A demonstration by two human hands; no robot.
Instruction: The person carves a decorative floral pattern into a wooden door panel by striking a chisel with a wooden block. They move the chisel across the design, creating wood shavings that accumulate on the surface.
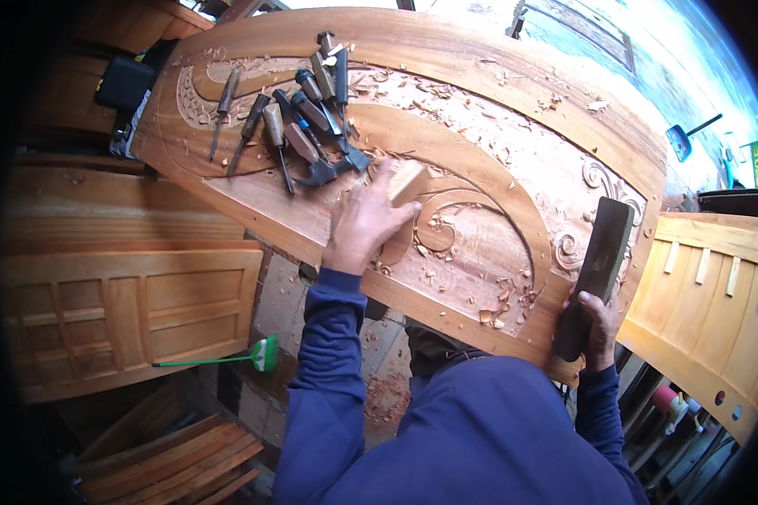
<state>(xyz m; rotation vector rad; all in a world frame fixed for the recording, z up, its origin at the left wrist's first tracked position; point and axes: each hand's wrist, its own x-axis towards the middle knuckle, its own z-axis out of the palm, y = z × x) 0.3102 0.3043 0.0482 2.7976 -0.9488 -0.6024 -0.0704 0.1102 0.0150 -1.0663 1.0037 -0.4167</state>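
My left hand [363,223] is closed round a small pale wooden block [409,181], its thumb on one side and fingers on the other. Beneath it lies a large carved wooden panel [446,61] with scrolls in relief. In my right hand [600,324], by the panel's right end, is a long dark flat block [605,248], which looks like a sharpening stone. Beyond my left hand a hammer head [333,168] rests among several carving chisels [274,126] with wooden and dark handles.
Wood shavings [434,101] are scattered over the panel. Panelled wooden doors [198,299] stand at the left and a slatted wooden piece [699,290] at the right. A green broom [264,353] and wooden slats [185,467] are low on the left.
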